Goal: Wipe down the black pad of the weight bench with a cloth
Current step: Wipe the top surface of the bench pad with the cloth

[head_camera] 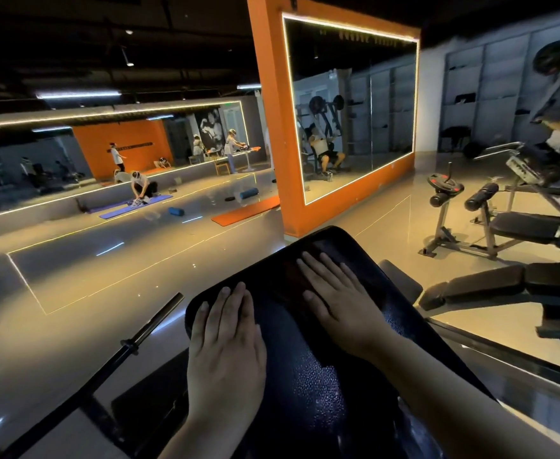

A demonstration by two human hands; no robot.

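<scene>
item: black pad (308, 385) of a weight bench.
orientation: long axis runs away from the person standing over it. the far end, with rounded corners, points toward the foot of the orange pillar (272, 127). the near end passes out of view below.
appearance: black pebbled covering with a dull sheen and pale specks on the near half. the far half looks smoother and darker where a dark cloth (282, 276) lies spread on it. the cloth's edges are hard to tell from the pad in the dim light.
hands: the left hand (225, 346) lies flat on the pad near its left far corner, fingers straight and together, gripping nothing. the right hand (335, 299) presses flat on the cloth, further along the pad, fingers straight and slightly spread, not curled round anything.
beside the pad: a barbell bar (133, 339) slants off its left edge. to the right of the pad stands an adjustable bench (490, 283).
room: a glossy floor (106, 260) reflecting strip lights. beyond the pad, a lit mirror (354, 104) is mounted on the pillar. left of the pad and well apart lie an orange mat (245, 212), purple mats (136, 207) and a blue foam roller (176, 212), with a person crouching (143, 188) on the mats. grey wall shelving (490, 87) stands far right of the pad.
</scene>
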